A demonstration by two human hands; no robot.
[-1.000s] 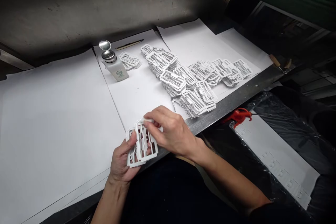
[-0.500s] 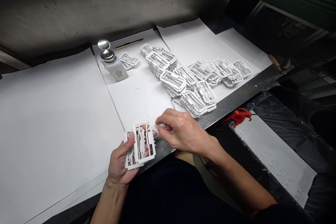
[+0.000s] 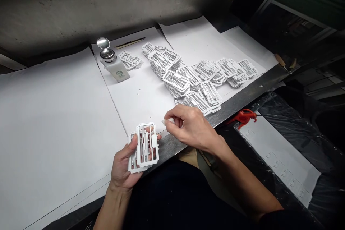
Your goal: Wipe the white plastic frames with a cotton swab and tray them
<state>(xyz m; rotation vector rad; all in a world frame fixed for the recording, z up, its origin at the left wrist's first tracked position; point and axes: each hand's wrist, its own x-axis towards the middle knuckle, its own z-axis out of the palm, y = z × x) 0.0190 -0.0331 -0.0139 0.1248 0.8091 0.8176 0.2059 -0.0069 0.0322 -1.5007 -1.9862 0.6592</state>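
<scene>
My left hand (image 3: 122,165) grips a few white slotted plastic frames (image 3: 147,145), fanned slightly, with the thumb on top and the fingers beneath. To its right, my right hand (image 3: 190,125) is closed in a pinch on a small white wad (image 3: 168,120), mostly hidden by the fingers; its material is unclear. The wad is apart from the frames. Beyond my right hand lie heaped stacks of similar white frames (image 3: 175,81) on white paper. A smaller group of frames (image 3: 131,60) rests farther left.
A pump bottle (image 3: 117,70) with a raised metal lid stands near the back, in front of a thin pen-like tool (image 3: 130,42). An orange-red air blow gun (image 3: 245,116) lies beyond the metal table edge (image 3: 229,106). A wooden-handled tool (image 3: 280,60) sits at far right.
My right hand has moved a little right and up, away from the frames, and the white wad shows more clearly. My left hand keeps its hold, nearly still.
</scene>
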